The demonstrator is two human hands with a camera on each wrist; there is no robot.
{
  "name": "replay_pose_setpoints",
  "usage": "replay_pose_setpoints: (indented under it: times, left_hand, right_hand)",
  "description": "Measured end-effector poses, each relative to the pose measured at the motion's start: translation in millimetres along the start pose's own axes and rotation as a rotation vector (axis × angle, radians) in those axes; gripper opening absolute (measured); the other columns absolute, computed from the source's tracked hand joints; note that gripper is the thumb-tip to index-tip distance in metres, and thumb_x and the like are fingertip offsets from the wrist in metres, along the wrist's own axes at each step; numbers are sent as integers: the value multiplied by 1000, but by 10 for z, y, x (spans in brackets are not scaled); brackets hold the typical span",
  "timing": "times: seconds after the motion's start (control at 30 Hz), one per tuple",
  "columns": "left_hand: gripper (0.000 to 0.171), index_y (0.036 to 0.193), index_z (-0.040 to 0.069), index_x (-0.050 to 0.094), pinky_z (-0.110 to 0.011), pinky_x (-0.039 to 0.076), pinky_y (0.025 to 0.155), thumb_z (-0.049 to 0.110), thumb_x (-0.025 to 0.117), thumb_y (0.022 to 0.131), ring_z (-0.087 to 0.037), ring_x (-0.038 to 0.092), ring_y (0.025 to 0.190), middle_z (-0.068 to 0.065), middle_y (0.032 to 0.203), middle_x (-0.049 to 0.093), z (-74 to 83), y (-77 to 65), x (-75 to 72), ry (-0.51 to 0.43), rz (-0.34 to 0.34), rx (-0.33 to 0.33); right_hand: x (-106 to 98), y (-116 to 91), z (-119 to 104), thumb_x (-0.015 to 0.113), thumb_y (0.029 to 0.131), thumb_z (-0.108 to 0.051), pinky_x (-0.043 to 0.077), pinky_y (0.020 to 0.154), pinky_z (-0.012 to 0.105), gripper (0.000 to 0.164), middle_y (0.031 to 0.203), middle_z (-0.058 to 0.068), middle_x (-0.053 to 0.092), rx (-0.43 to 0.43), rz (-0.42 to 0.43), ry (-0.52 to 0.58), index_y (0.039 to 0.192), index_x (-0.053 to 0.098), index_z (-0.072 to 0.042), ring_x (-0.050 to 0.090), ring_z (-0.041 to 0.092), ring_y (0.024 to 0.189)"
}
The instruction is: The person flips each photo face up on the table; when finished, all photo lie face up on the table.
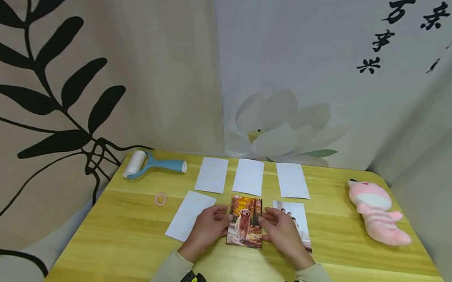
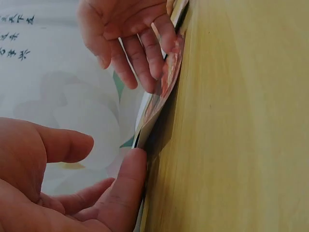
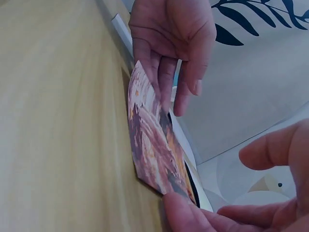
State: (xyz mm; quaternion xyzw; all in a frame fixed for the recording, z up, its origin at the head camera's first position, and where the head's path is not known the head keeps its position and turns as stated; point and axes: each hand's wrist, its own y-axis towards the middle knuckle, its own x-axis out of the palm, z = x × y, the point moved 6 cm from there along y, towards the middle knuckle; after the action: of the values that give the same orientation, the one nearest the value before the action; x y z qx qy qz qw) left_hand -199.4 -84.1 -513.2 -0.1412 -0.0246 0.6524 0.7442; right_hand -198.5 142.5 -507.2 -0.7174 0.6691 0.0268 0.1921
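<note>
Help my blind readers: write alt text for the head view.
A left hand and right hand touch opposite sides of a rectangular photo of a golden dog over a yellow wooden table. Around it lie four white rectangular sheets, another rectangular photo, a blue-handled white lint roller, a pink ring and a striped pink plush toy.

Curtained-off indoor space, leaf-print drape (image 1: 164,71), lotus-print drape (image 1: 290,55) with calligraphy (image 1: 383,40), wood-grain table (image 1: 111,245)

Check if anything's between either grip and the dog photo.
Nothing visible is. The left grip meets the dog photo at its left edge, the right grip at its right edge. The left one partly covers a white card, the right one a people photo, but neither lies in between.
</note>
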Motion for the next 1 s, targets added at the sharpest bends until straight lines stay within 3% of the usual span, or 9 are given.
replay_pose_setpoints:
  times: [0.37, 0.5, 0.63, 0.8, 1.0]
  left_hand:
    - [52, 145, 0, 58, -39, 65, 79, 28, 69, 103, -26, 75, 102, -21, 131, 71, 22, -37, -17, 43, -8, -13]
    - [50, 142, 0, 60, -39, 64, 79, 28, 70, 102, -27, 75, 98, -19, 128, 72, 92, -64, -46, 73, 3, 12]
    - [45, 140, -2, 60, -40, 63, 83, 25, 67, 104, -28, 72, 104, -19, 128, 70, 124, -84, -93, 24, 3, 50]
    - [39, 136, -2, 61, -38, 62, 87, 21, 66, 106, -31, 68, 112, -19, 127, 67, 125, -64, -191, -35, 12, 82]
    - [33, 132, 0, 66, -30, 58, 87, 18, 67, 105, -24, 69, 111, -14, 123, 70, 132, -37, -381, 42, 84, 108]
  right_hand:
    - [-25, -39, -58, 70, 102, -25, 66, 73, 36, 60, 143, 26, 63, -11, 0, -45, 150, 51, 6, 67, 39, 126]
    - [-37, -43, -124, 71, 102, -25, 65, 75, 35, 54, 140, 22, 67, -54, 18, -88, 147, 57, 3, 70, 36, 122]
    - [-21, -28, -186, 70, 102, -26, 64, 83, 36, 48, 135, 16, 71, -89, 27, -140, 143, 63, -2, 72, 32, 118]
    - [32, 15, -259, 70, 102, -28, 61, 90, 39, 43, 126, 8, 75, -130, 34, -161, 139, 68, -7, 72, 25, 113]
    - [178, 67, -327, 71, 101, -24, 60, 83, 34, 39, 117, 6, 76, -166, 12, -116, 135, 70, -4, 71, 19, 104]
